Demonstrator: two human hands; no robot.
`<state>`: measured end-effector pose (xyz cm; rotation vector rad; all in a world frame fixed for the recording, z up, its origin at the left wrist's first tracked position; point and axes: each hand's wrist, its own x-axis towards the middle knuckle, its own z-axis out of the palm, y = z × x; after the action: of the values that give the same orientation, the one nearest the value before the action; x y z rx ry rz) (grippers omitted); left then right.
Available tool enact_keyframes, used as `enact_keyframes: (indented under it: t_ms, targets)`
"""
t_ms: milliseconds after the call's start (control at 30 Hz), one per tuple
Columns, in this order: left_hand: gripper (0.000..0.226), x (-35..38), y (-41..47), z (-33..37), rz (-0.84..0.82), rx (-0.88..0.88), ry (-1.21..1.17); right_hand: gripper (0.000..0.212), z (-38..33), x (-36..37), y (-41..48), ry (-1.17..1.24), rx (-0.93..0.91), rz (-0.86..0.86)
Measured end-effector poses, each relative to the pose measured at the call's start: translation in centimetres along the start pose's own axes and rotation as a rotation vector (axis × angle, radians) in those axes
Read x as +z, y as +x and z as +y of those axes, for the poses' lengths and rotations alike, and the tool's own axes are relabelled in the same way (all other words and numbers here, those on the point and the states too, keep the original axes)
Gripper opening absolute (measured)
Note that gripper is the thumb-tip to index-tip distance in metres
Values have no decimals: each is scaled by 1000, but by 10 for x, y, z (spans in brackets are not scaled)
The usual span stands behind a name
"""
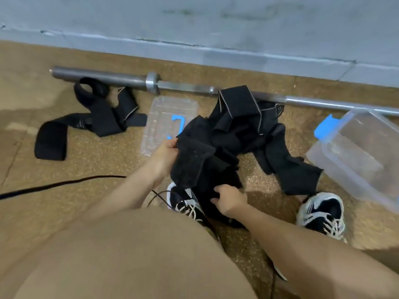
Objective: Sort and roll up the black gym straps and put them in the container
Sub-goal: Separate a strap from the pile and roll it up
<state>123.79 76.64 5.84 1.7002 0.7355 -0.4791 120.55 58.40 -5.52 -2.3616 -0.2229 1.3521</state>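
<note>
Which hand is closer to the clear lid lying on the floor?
Left. The left hand grips the straps at the lid's near corner; the right hand holds them farther back, well clear of it.

A grey steel barbell (103,79) lies on the speckled tan floor (97,165), running from the left towards the right edge. Just behind the barbell rises a pale grey-blue wall (194,22). Well in front of the barbell, to the left, a black cable (43,187) snakes across the floor. Further in front of the barbell stands a black-and-white laced sneaker (321,212), with a second sneaker (185,207) partly hidden, and nearest of all tan cloth (129,255) over a leg.
</note>
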Motion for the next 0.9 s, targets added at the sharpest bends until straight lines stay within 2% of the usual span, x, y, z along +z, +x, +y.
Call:
enact_keyframes:
  t_ms: [100,167,200,233,300,367,467,533,600,667,767,900]
  targets:
    - [22,-8,-3,19,3,-16,-157,30,-20,-55,-9,330,-155,50]
    - [27,-9,-14,48,-12,67,-115,19,-42,-118,-40,408,-246,142]
    - [32,-7,-24,68,-89,146,-60,13,-55,-151,-63,417,-294,160]
    - [32,-4,-36,91,-205,219,-8,8,-66,-181,-88,405,-358,161]
    - [32,3,-65,137,-400,310,46,14,-82,-231,-143,237,-438,208]
    - [30,10,-94,177,-445,390,148,17,-86,-264,-198,12,-449,291]
    - [36,28,-141,225,-362,540,462,28,-82,-290,-270,-7,-478,328]
    - [21,47,-169,246,-235,650,700,27,-70,-300,-310,0,-423,351]
    - [19,62,-191,258,-95,744,820,22,-48,-309,-344,-58,-353,432]
    - [21,74,-204,265,-28,810,807,22,-23,-314,-382,-102,-250,488]
    - [21,89,-216,269,0,852,652,22,15,-313,-431,38,-178,552]
    - [25,118,-221,261,-5,822,478,17,52,-309,-468,458,-314,679]
